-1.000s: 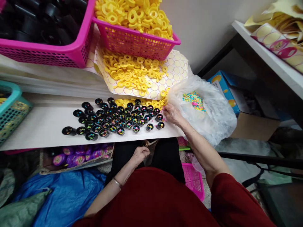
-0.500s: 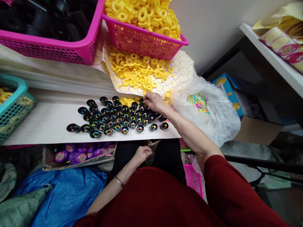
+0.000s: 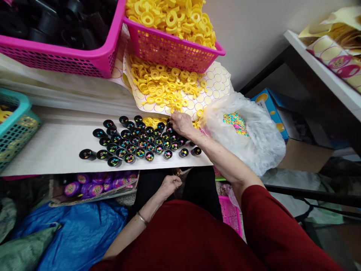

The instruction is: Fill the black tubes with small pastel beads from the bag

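Observation:
My right hand (image 3: 182,123) reaches over the back right of several small black cups (image 3: 130,157), fingers pinched downward at a cup near the back row. What its fingertips hold, if anything, is hidden. Small coloured candy beads (image 3: 149,156) lie in the bottoms of the cups, which stand upright in a close cluster. My left hand (image 3: 169,185) rests low over my lap, below the table edge, its fingers curled together with nothing visible in them. Yellow ring-shaped parts (image 3: 152,121) lie just behind the cups, near my right hand.
A pink basket (image 3: 175,49) of yellow rings stands behind a loose pile of rings (image 3: 166,84). Another pink basket (image 3: 96,56) holds black parts. An open plastic bag (image 3: 262,131) with candy beads sits right; a teal basket (image 3: 21,128) stands left. Purple containers (image 3: 96,190) fill a box below.
My right hand has shifted very slightly left and down over the same back cups. My left hand stays in my lap. The view has moved a little.

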A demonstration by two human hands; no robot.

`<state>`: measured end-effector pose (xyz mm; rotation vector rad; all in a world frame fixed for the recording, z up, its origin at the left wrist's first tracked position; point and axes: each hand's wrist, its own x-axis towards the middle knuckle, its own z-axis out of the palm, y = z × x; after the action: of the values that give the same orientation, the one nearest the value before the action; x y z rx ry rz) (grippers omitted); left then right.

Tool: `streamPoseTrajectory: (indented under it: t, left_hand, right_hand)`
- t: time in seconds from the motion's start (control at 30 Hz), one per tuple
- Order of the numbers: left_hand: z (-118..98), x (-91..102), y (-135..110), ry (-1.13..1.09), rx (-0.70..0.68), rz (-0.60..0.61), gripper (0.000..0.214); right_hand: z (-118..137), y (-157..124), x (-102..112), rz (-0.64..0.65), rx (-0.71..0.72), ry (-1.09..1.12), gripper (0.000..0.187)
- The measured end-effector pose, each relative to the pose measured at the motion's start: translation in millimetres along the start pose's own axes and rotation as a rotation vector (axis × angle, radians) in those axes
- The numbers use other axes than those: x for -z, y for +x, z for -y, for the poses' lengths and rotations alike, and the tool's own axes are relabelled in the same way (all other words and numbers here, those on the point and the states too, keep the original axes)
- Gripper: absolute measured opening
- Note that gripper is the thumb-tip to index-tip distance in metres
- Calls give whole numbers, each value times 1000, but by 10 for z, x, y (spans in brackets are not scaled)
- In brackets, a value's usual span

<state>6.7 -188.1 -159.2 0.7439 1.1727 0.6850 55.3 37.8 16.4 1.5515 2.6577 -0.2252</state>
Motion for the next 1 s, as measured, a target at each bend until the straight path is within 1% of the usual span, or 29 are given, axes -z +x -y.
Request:
streamPoseTrajectory:
  t: [0.3,0.43,0.53,0.6,0.67,0.7,0.73,0.8,0.9,1.0]
  left_hand:
    - [16,4,7,-17,-11,-1,22]
    - [8,1,3,-21,-19,-14,25]
    - [-12,4,-4,-15,-17,-28,26]
    - [-29,12,-8,-7,-16,-37,26]
    - [-45,22,-10,2,-16,-40,25]
    - [-53,27,-10,6,-16,-40,25]
    - [-61,31,-9,11,-17,-40,25]
    - [-75,33,-6,21,-15,-42,25]
    - [-96,22,2,43,-3,-51,26]
    - [-114,3,9,70,15,-59,28]
  right_hand:
    - [52,11,39,36,26,-33,33]
    - [7,64,12,15,26,39,26]
    - [-116,84,16,-79,80,216,19]
    - [-257,15,46,-212,87,393,16]
    - [-442,-157,76,-344,53,570,16]
    - [-546,-282,78,-387,24,641,16]
    - [-653,-429,65,-410,-10,692,17]
    - [-857,-760,-19,-404,-85,726,18]
    - [-1081,-1235,-269,-345,-205,633,19]
    - [-1167,-1546,-557,-320,-308,450,18]
